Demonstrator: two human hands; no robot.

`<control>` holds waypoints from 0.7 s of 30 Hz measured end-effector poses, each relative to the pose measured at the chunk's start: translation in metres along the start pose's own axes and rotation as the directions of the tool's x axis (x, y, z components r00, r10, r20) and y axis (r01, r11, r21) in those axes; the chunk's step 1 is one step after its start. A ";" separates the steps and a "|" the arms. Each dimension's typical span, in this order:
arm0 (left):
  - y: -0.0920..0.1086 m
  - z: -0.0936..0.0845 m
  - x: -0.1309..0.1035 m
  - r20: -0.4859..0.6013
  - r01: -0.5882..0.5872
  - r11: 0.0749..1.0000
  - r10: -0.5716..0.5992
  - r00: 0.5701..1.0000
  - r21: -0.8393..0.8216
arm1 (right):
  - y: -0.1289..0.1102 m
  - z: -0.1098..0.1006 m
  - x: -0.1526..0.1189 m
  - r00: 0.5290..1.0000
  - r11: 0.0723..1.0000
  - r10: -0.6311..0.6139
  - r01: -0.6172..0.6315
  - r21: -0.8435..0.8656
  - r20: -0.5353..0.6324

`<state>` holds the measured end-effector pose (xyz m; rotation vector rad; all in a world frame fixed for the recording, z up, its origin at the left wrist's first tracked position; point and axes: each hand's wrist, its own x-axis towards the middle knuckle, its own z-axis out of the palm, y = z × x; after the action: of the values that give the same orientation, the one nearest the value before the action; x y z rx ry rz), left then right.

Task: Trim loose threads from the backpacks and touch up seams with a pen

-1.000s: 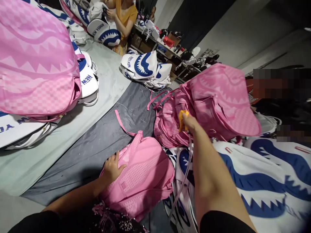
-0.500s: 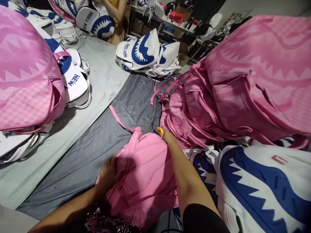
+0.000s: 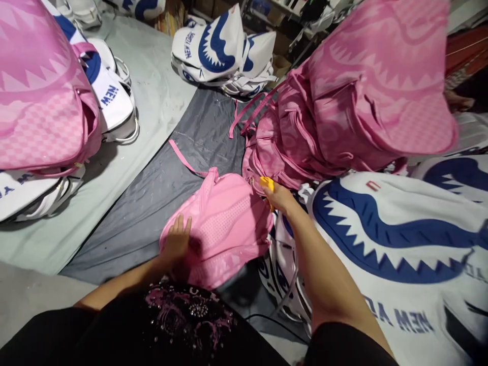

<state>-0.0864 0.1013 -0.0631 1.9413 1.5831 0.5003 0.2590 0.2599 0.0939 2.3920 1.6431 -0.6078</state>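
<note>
1. While the pink backpack (image 3: 229, 223) lay on the grey sheet (image 3: 137, 203) at the middle, a heap of pink bags (image 3: 343, 101) crowded it at two o'clock, and a large white-and-blue bag (image 3: 396, 234) filled three o'clock.
2. White bags (image 3: 217, 48) sat farther off at twelve; another pink bag (image 3: 38, 101) rested on white ones at ten.
3. The left arm came in from eight o'clock, its hand (image 3: 177, 241) palm down; the right arm slanted up from five, its hand (image 3: 280, 195) near the heap's foot.
4. The left hand pressed openly on the backpack, fingers apart; the right was closed around a yellow tool (image 3: 268, 184).
</note>
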 end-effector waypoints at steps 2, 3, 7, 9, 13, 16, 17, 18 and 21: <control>-0.006 -0.022 -0.001 0.078 0.150 0.947 -0.133 0.988 -0.283 | 0.011 0.010 -0.057 0.998 0.992 -0.036 0.029 0.123 0.060; -0.011 -0.034 -0.003 0.141 0.208 0.884 -0.163 0.976 -0.419 | 0.013 0.020 -0.088 0.995 0.986 -0.041 0.025 0.166 0.092; -0.033 -0.080 -0.023 0.428 0.376 0.447 0.018 0.903 -0.812 | -0.001 0.082 -0.205 0.928 0.972 -0.136 0.057 0.230 0.347; -0.039 -0.093 -0.030 0.508 0.475 0.235 0.105 0.855 -0.848 | -0.013 0.108 -0.240 0.805 0.930 -0.300 0.128 0.345 0.511; -0.039 -0.092 -0.017 0.659 0.702 0.239 -0.242 0.712 -0.671 | -0.017 0.114 -0.236 0.915 0.932 -0.224 0.100 0.348 0.336; -0.037 -0.079 0.001 0.678 0.789 0.274 -0.406 0.613 -0.549 | -0.013 0.099 -0.211 0.960 0.939 -0.253 0.214 0.269 0.117; -0.036 -0.075 0.004 0.676 0.791 0.291 -0.411 0.612 -0.539 | -0.013 0.095 -0.207 0.942 0.924 -0.315 0.275 0.266 0.118; -0.035 -0.071 0.006 0.666 0.788 0.314 -0.421 0.616 -0.530 | -0.015 0.093 -0.206 0.923 0.909 -0.362 0.317 0.270 0.134; -0.030 -0.065 0.003 0.604 0.752 0.407 -0.448 0.659 -0.519 | -0.026 0.091 -0.213 0.913 0.907 -0.373 0.323 0.270 0.163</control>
<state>-0.1484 0.1207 -0.0336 0.6565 1.3797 0.3285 0.1481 0.0553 0.1043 2.0901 2.0154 -1.1383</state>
